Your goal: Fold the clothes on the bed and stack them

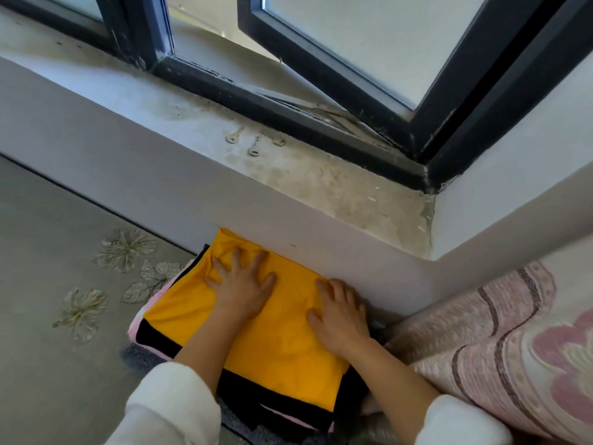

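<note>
You are pressing your left hand (pixel 239 284) and right hand (pixel 340 316) flat, fingers spread and gripping nothing, on the folded yellow garment (pixel 282 345). It is lying on top of the black and pink stack (pixel 154 335) on the bed (pixel 64 316), touching the wall (pixel 224 200), beside the patterned quilt (pixel 497 332)

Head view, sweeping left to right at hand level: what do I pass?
Embroidered flowers → pink garment edge → left hand → right hand, both flat on the yellow garment → pink patterned quilt.
</note>
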`<state>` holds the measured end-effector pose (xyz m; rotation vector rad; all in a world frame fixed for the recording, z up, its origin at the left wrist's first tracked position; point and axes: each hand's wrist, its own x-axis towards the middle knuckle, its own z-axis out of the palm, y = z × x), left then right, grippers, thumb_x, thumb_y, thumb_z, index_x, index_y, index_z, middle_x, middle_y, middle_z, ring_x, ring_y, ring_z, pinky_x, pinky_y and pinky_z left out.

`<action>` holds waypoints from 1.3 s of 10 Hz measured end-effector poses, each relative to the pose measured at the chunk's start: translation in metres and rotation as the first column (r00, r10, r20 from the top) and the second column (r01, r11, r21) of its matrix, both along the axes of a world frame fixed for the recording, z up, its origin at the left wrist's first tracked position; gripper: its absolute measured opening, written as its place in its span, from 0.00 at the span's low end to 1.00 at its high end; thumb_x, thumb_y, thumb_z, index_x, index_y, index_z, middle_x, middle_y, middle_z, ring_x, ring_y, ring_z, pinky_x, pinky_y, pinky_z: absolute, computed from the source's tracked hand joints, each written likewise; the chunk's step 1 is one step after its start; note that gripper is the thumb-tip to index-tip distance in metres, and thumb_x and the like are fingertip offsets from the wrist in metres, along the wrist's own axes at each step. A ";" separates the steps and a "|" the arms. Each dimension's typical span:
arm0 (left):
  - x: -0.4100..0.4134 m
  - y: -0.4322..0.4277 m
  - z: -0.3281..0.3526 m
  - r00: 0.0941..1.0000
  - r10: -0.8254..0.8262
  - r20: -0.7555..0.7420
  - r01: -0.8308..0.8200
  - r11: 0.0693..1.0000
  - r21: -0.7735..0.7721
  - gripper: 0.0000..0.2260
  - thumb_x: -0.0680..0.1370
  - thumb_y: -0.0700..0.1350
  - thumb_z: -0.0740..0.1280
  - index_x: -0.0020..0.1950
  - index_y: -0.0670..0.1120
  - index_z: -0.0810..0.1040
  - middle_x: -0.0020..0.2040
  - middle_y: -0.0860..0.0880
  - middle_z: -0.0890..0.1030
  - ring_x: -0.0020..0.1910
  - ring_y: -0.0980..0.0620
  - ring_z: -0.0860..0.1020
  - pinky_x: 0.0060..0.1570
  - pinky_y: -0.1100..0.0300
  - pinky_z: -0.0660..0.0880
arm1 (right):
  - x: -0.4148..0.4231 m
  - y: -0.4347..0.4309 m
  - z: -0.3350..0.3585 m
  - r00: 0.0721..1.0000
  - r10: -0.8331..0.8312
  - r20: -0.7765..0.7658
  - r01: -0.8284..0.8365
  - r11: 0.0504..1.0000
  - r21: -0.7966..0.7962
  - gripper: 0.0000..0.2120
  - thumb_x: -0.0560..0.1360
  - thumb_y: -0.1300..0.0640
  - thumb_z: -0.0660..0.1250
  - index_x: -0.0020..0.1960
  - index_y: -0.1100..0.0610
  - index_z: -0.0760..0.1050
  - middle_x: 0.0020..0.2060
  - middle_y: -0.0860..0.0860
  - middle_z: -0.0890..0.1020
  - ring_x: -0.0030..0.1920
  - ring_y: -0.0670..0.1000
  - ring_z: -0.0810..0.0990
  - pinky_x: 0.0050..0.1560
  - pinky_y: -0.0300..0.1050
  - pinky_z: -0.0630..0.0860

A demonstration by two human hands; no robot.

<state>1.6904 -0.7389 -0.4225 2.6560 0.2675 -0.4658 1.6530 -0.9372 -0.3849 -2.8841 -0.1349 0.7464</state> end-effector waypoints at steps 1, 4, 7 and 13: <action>-0.001 -0.001 -0.010 1.000 0.003 -0.018 -0.004 1.000 -0.011 0.29 0.75 0.70 0.50 0.75 0.65 0.51 0.79 0.48 0.47 0.75 0.33 0.40 0.68 0.29 0.43 | -0.001 -0.006 -0.001 0.989 -0.113 -0.098 0.117 0.993 0.032 0.32 0.79 0.39 0.51 0.78 0.46 0.43 0.76 0.51 0.51 0.75 0.58 0.51 0.70 0.63 0.54; -0.055 0.037 -0.008 0.942 0.257 0.215 -0.271 0.962 0.038 0.25 0.81 0.60 0.48 0.77 0.56 0.54 0.79 0.48 0.48 0.76 0.38 0.40 0.70 0.39 0.35 | -0.068 -0.001 -0.005 0.979 0.191 0.070 -0.198 0.974 0.112 0.35 0.78 0.33 0.45 0.77 0.44 0.32 0.74 0.49 0.29 0.74 0.51 0.27 0.72 0.51 0.29; -0.103 0.060 0.003 0.958 0.273 0.089 -0.280 0.957 0.072 0.25 0.82 0.59 0.47 0.78 0.54 0.52 0.79 0.47 0.42 0.77 0.43 0.37 0.71 0.42 0.35 | -0.075 0.002 0.007 0.956 0.274 -0.102 -0.270 0.962 0.048 0.36 0.79 0.35 0.46 0.78 0.50 0.34 0.77 0.53 0.35 0.76 0.54 0.34 0.75 0.54 0.36; -0.195 -0.110 0.024 0.956 0.282 0.078 -0.284 0.958 0.026 0.31 0.80 0.63 0.44 0.79 0.50 0.41 0.77 0.40 0.37 0.76 0.42 0.36 0.73 0.47 0.38 | -0.087 -0.033 0.299 0.795 0.067 0.603 -0.558 0.474 0.681 0.10 0.76 0.48 0.67 0.56 0.40 0.76 0.55 0.41 0.79 0.55 0.40 0.78 0.52 0.29 0.74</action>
